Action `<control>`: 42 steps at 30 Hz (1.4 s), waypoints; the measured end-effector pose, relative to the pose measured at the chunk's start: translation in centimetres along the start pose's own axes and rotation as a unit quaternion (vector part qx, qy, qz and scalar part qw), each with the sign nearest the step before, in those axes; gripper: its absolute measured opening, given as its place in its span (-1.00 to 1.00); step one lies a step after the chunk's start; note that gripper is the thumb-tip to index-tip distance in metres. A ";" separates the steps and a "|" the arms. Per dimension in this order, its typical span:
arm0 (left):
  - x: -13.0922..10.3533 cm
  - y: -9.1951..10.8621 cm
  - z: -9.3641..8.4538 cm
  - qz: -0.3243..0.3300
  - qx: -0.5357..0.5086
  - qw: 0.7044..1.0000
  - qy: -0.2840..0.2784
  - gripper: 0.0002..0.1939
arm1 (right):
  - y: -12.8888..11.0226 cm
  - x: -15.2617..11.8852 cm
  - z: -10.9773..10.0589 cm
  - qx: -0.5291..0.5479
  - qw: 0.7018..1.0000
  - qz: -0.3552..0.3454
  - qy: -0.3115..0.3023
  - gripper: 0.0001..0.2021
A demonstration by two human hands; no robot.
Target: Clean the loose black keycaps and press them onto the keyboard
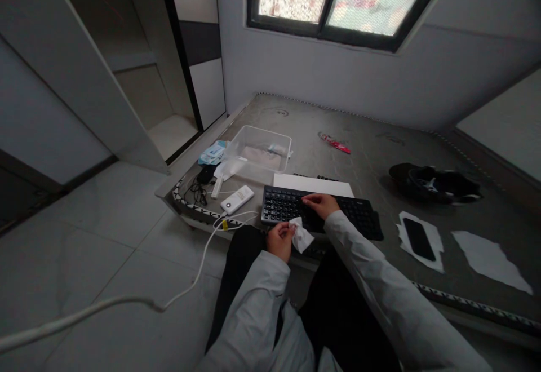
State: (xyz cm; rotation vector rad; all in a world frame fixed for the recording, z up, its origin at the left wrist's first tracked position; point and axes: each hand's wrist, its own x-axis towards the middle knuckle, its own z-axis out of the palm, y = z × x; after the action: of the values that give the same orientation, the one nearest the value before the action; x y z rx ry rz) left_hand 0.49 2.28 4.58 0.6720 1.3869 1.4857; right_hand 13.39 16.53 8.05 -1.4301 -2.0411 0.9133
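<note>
A black keyboard (281,204) lies across the front of the grey mattress. My left hand (279,241) is at the keyboard's front edge, fingers closed on a crumpled white tissue (301,237) that hangs out to the right. Over the middle of the keys is my right hand (323,205), its fingers drawn together and their tips down at the keys. Whether anything small is between those fingertips cannot be made out. Right behind the keyboard sits a flat white box (313,183).
A clear plastic bin (265,149) stands back left, near a blue-and-white packet (214,152). A white power strip (237,199) with a cable lies left of the keyboard. Rightward are a phone (418,239) on paper and a dark shoe-like object (435,184). A red item (336,143) lies farther back.
</note>
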 end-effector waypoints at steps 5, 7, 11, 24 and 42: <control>0.0 0.3 0.0 -0.004 -0.010 1.000 -0.005 -0.77 | -0.4 0.9 -0.3 -0.126 0.991 -0.029 0.035 -0.79; 0.1 0.2 -0.1 0.000 -0.006 1.000 -0.002 -0.76 | -0.5 1.3 -0.2 -0.138 0.990 -0.028 0.029 -0.78; 0.2 -0.2 -0.1 0.002 0.009 1.000 -0.003 -0.75 | -0.7 1.8 0.4 -0.155 0.988 -0.020 0.022 -0.79; 0.1 0.3 -0.3 0.000 0.005 1.000 0.002 -0.77 | -0.9 2.3 0.8 -0.188 0.982 -0.022 0.026 -0.84; 0.2 0.2 -0.3 0.004 0.000 1.000 -0.006 -0.77 | -1.3 2.5 0.5 -0.286 0.945 -0.149 -0.048 -0.80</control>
State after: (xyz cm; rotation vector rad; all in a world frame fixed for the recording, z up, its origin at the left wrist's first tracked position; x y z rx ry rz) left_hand 0.14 2.32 4.69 0.6850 1.3767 1.4856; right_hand 11.44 18.44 8.73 -1.2960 -2.6430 0.2717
